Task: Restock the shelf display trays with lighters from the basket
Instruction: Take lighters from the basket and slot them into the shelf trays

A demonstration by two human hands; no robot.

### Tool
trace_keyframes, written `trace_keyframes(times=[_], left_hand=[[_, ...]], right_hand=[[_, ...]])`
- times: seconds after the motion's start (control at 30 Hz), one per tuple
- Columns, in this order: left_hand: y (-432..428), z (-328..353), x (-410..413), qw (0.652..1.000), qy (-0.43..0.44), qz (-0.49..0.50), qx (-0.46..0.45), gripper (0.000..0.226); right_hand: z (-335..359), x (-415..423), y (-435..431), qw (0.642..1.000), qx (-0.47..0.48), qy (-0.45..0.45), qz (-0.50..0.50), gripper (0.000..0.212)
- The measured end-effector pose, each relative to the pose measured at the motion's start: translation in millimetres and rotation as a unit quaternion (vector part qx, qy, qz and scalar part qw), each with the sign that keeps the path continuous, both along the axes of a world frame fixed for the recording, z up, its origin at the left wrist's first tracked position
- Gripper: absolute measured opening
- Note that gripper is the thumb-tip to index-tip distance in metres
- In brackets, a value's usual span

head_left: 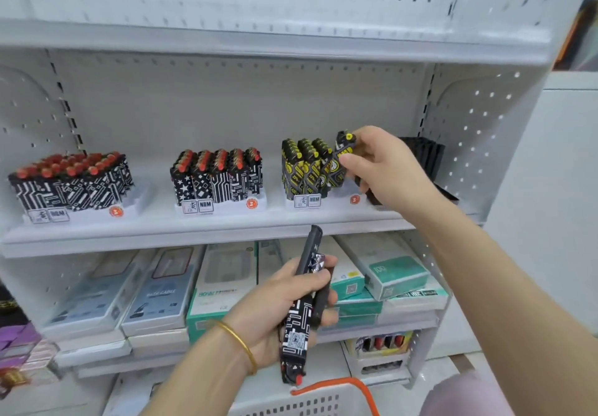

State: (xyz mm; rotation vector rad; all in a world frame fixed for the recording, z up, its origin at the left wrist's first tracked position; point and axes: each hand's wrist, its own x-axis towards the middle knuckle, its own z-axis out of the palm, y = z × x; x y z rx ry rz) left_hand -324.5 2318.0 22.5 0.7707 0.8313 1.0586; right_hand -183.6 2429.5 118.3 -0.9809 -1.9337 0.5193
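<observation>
My right hand (383,165) pinches a black-and-yellow lighter (342,156) at the right end of the yellow-lighter tray (339,200) on the middle shelf. Its top leans right, beside several upright yellow lighters (302,166). Below the shelf edge, my left hand (284,305) grips a bundle of black-and-white patterned lighters (299,328), held upright with red caps at the bottom. The white basket (297,404) with an orange handle shows at the bottom edge.
Two more trays of red-capped black-and-white lighters (72,182) (218,176) stand to the left on the same shelf. A black empty tray (427,160) sits behind my right hand. Boxed goods (223,286) fill the lower shelf.
</observation>
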Motion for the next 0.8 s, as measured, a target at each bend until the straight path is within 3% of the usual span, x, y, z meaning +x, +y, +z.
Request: trace_keyframes(times=[0.3,0.63,0.8], left_hand=[[4.0,-4.7,7.1,0.999,-0.029,-0.027,-0.022,0.031],[10.3,-0.4,2.8,0.997,-0.051,-0.045,-0.028,0.025],[10.7,0.5,1.6,0.996,-0.063,-0.062,-0.024,0.036]], right_hand=[[-10.7,-5.1,19.0,0.998,0.038,-0.045,0.022,0.03],[-3.5,-5.3,12.0,0.998,0.02,-0.025,0.055,0.022],[-1.9,-4.9,13.1,0.998,-0.007,-0.019,0.054,0.023]])
